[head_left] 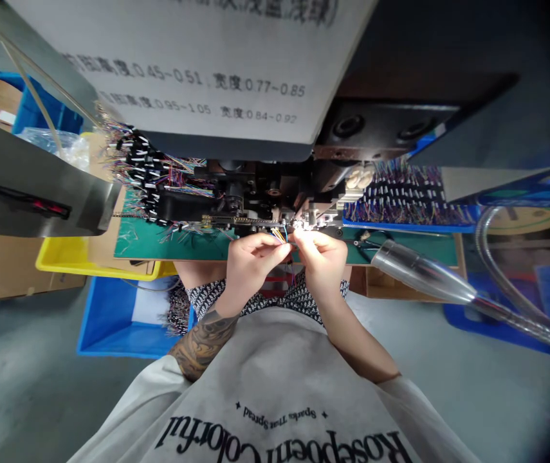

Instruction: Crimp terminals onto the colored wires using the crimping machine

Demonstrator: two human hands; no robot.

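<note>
My left hand point(258, 260) is closed in a pinch on several thin coloured wires point(278, 235), whose orange, yellow and blue ends stick up past the fingertips. Beside it, my right hand point(321, 257) is pinched at the brightly lit working point of a black and metal machine point(275, 190). Glare hides what its thumb and forefinger hold. Some thin dark wire hangs down between the two hands. Both hands are over the front edge of a green work mat point(183, 247).
Piles of wire bundles with white ends point(142, 161) lie left of the machine; more fill a blue tray point(404, 206) at right. A flexible metal lamp point(422, 273) reaches in from the right. Yellow point(57, 254) and blue bins point(105, 334) stand at left. A printed sheet point(197, 71) hangs close above.
</note>
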